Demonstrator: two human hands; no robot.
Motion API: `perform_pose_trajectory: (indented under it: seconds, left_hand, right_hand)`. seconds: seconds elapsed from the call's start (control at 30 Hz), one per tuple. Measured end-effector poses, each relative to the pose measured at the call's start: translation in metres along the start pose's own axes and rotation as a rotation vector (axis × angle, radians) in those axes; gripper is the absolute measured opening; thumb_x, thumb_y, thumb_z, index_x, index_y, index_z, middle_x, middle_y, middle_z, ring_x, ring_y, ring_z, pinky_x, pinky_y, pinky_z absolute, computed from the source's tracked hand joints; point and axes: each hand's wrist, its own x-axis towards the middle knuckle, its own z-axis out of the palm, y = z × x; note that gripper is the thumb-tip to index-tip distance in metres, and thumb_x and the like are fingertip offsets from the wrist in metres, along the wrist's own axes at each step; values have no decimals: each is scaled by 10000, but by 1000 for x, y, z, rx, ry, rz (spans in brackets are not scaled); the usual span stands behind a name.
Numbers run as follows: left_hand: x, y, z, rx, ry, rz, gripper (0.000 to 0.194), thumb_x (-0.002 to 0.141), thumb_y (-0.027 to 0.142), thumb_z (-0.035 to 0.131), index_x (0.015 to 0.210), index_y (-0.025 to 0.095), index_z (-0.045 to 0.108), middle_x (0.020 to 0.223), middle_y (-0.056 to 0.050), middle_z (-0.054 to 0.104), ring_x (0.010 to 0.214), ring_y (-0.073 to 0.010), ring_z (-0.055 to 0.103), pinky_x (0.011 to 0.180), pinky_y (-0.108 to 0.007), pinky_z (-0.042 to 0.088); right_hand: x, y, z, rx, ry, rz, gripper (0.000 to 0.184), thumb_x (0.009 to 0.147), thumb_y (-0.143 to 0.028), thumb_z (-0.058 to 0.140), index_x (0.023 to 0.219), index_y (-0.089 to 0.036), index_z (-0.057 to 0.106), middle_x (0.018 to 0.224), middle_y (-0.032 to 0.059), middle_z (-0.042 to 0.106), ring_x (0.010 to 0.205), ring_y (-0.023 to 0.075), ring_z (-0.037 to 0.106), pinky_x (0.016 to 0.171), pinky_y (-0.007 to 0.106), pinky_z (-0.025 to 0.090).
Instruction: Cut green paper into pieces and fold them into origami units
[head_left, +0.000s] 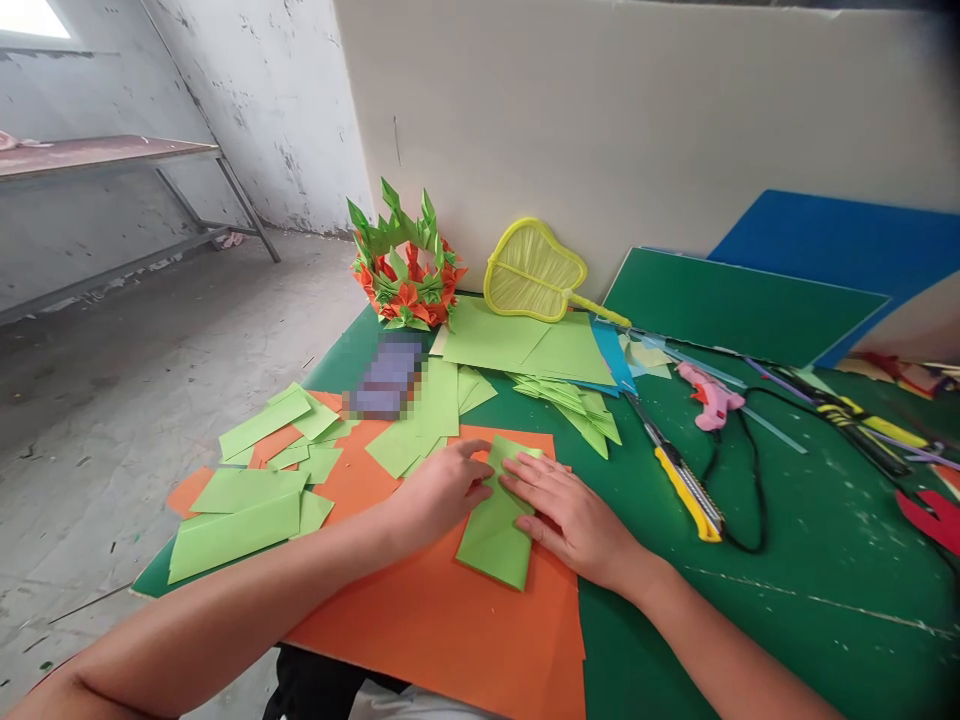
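Observation:
A folded strip of green paper lies lengthwise on a large orange sheet. My left hand is curled at the strip's upper left edge, with its fingertips and thumb on the paper. Flat across the upper right part, my right hand has its fingers stretched out and its thumb apart. Part of the strip is hidden under the right fingers. Left of my hands are loose green paper pieces, some with orange ones among them. Folded green pointed pieces lie just beyond my right hand.
At the back stand a green and orange paper crown and a yellow fan, beside green sheets. A yellow utility knife and pink glue gun with a black cord lie right on the green table. A blurred purple object sits left.

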Motion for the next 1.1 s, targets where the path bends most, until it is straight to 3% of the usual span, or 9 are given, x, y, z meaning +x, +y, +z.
perform_pose_trajectory:
  seconds: [0.63, 0.87, 1.1]
  left_hand:
    - [0, 2, -3, 1, -87, -33, 208, 889, 218, 531, 891, 152, 729, 1285, -141, 593, 1048, -255, 652, 880, -326, 538]
    - [-2, 2, -1, 24, -36, -6, 205, 892, 225, 527, 888, 159, 721, 1414, -127, 482, 947, -225, 684, 819, -320, 561]
    - [-2, -1, 0, -39, 9, 34, 199, 882, 225, 530, 868, 171, 721, 1271, -104, 604, 953, -221, 678, 829, -323, 560]
  right_hand:
    - [-1, 1, 0, -17, -37, 4, 472, 988, -420, 395, 1430, -254, 420, 1513, 12, 357, 1418, 250, 275, 1155, 483, 295]
    - [1, 0, -1, -13, -34, 4, 473, 990, -417, 389, 1431, -249, 419, 1511, 25, 362, 1415, 261, 281, 1149, 506, 295]
    - [1, 0, -1, -3, -3, -22, 475, 986, -418, 397, 1441, -281, 402, 1506, 23, 370, 1408, 264, 297, 1141, 504, 308]
